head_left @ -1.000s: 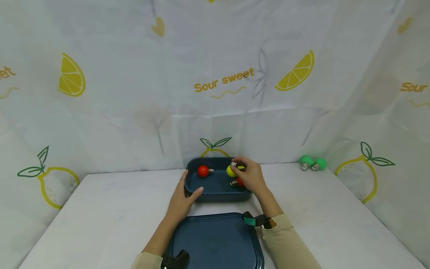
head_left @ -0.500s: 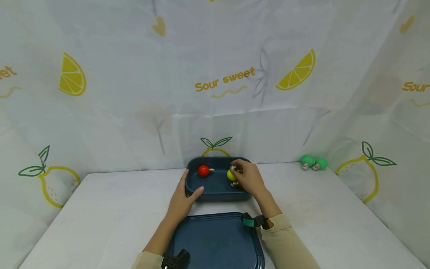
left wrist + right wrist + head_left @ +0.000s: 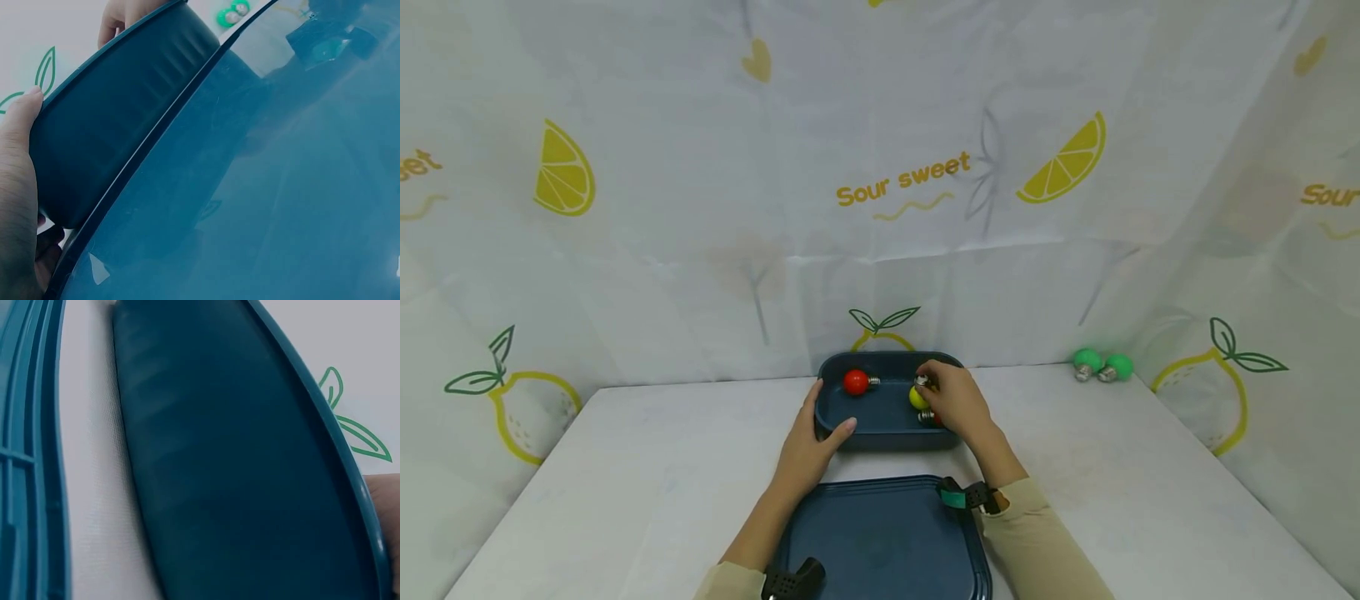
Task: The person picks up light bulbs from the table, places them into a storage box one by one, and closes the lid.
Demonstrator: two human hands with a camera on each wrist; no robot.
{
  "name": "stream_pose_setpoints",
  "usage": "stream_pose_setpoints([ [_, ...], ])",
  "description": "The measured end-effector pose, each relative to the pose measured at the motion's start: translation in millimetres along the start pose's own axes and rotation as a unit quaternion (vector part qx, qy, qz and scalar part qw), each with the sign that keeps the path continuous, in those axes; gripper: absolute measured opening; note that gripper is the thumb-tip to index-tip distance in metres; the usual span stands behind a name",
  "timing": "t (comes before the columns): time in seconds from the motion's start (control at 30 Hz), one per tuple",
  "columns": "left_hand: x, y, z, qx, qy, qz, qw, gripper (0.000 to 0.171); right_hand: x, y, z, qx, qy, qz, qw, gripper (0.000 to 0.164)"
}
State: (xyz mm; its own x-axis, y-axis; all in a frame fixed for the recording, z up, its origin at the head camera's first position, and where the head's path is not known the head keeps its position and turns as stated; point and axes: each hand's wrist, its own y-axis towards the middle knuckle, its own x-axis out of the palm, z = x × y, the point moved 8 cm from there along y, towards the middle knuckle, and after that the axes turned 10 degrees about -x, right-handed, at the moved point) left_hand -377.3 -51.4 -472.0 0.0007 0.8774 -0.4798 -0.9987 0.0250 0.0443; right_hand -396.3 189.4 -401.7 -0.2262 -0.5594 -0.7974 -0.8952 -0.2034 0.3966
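Observation:
In the head view a dark blue bin (image 3: 880, 440) sits at the back of the white table. My left hand (image 3: 803, 454) grips its left front corner, thumb over the front rim; the left wrist view shows the same hand round the bin's end. Inside the bin my right hand (image 3: 953, 400) pinches the metal base of a yellow light bulb (image 3: 918, 398), its globe pointing down. A red light bulb (image 3: 856, 382) lies at the bin's left. Under my right hand, another red bulb shows mainly its metal base (image 3: 927, 417). My right fingertips are out of sight in the right wrist view.
A larger blue tray (image 3: 883, 537) lies in front of the bin, below my forearms. Two green light bulbs (image 3: 1087, 361) rest at the table's back right corner. A white cloth with lemon prints (image 3: 880, 250) hangs right behind the bin.
My right hand has come down slightly with the yellow bulb, deeper into the bin. My left hand keeps its place on the bin's corner.

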Motion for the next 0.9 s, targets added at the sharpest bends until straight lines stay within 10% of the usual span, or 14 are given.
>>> stream_pose_setpoints([
  [0.53,0.1,-0.5,-0.5,0.009,0.001,0.004,1.0,0.088,-5.3,0.4,-3.7,-0.012,0.023,0.009,1.0,0.038],
  [0.9,0.5,-0.3,-0.3,0.006,0.0,0.001,1.0,0.089,-51.8,-8.4,8.0,-0.028,0.053,0.072,0.996,0.041],
])
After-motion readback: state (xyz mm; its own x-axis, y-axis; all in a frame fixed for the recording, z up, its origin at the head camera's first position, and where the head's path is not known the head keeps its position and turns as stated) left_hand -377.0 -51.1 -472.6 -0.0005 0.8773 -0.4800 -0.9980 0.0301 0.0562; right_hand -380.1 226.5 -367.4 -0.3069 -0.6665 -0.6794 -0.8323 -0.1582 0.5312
